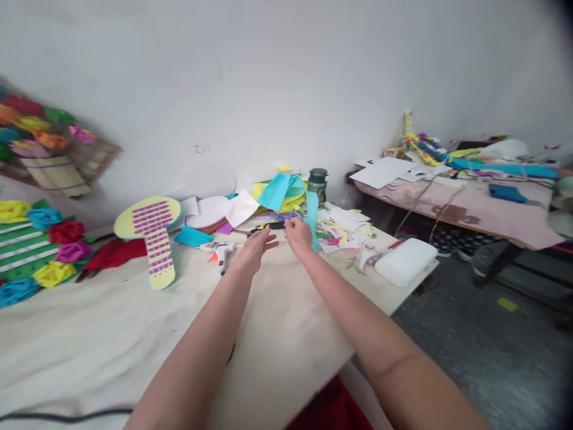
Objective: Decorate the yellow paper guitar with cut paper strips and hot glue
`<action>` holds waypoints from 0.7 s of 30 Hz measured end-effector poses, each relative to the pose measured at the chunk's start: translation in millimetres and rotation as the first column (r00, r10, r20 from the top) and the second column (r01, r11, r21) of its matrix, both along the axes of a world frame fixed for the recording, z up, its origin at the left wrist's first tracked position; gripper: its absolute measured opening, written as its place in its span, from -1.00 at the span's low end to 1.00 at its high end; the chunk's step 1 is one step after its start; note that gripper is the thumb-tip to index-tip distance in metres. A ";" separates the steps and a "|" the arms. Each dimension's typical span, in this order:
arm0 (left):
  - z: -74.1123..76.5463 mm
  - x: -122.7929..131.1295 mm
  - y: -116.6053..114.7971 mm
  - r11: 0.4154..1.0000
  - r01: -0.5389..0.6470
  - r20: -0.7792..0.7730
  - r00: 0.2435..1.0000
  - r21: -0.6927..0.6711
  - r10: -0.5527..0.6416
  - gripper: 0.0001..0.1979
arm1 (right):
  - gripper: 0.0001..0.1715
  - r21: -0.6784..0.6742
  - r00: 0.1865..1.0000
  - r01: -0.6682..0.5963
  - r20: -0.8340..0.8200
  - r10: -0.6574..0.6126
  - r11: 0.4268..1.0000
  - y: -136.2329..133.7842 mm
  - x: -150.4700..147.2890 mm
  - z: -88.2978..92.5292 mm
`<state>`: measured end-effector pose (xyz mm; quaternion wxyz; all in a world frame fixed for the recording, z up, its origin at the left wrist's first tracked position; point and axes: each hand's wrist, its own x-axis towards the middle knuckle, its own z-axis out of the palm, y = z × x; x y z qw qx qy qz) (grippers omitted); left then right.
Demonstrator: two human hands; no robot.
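Both my arms stretch out over a pale wooden table (277, 334). My right hand (298, 232) is closed in a pinch on a strip of light blue paper (312, 216) that stands up from it. My left hand (258, 243) hovers just left of it with fingers stretched out, empty, near black-handled scissors (268, 227) lying on the table. A white glue gun (221, 255) lies to the left of my left hand.
A yellow paddle with purple stripes (152, 230), piles of coloured paper (280, 190), a dark green jar (317, 182) and a white foam block (405, 261) lie around. Paper flowers (40, 251) sit at the left. A second cluttered table (470, 203) stands at the right.
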<state>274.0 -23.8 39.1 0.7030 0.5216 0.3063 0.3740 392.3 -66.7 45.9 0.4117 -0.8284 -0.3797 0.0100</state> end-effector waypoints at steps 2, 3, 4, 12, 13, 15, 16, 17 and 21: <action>-4.2 16.3 -7.2 0.999 0.020 -0.089 0.996 -0.051 -0.025 -0.65 | -0.68 -0.011 0.987 0.160 0.012 -0.160 0.987 -11.0 29.4 1.2; -5.7 22.9 -10.5 0.997 0.034 -0.121 0.992 -0.070 -0.043 -0.65 | -0.67 -0.005 0.976 0.213 0.041 -0.212 0.977 -15.1 43.1 1.7; -7.1 28.5 -13.5 0.995 0.045 -0.140 0.989 -0.086 -0.057 -0.65 | -0.65 -0.010 0.963 0.260 0.069 -0.259 0.966 -18.4 56.0 2.0; -21.5 49.9 -13.8 0.982 0.117 -0.075 0.989 -0.146 -0.129 -0.69 | -0.46 -0.216 0.879 0.474 0.171 -0.444 0.854 -29.2 132.2 -6.0; -22.8 50.5 -12.9 0.981 0.128 -0.069 0.988 -0.143 -0.139 -0.69 | -0.42 -0.249 0.877 0.479 0.181 -0.445 0.842 -29.8 139.2 -6.7; -24.1 50.8 -12.5 0.980 0.148 -0.061 0.986 -0.136 -0.157 -0.68 | -0.36 -0.310 0.875 0.484 0.206 -0.439 0.819 -30.7 152.7 -7.4; -24.2 50.6 -13.0 0.979 0.156 -0.053 0.985 -0.132 -0.164 -0.67 | -0.35 -0.339 0.875 0.484 0.211 -0.436 0.807 -31.0 159.2 -7.7; -24.2 50.4 -14.0 0.978 0.161 -0.040 0.985 -0.130 -0.167 -0.67 | -0.35 -0.364 0.871 0.492 0.211 -0.444 0.791 -31.4 165.7 -8.0; -24.1 49.1 -18.0 0.976 0.159 0.005 0.987 -0.149 -0.161 -0.72 | -0.35 -0.403 0.846 0.532 0.203 -0.494 0.745 -32.9 188.3 -13.2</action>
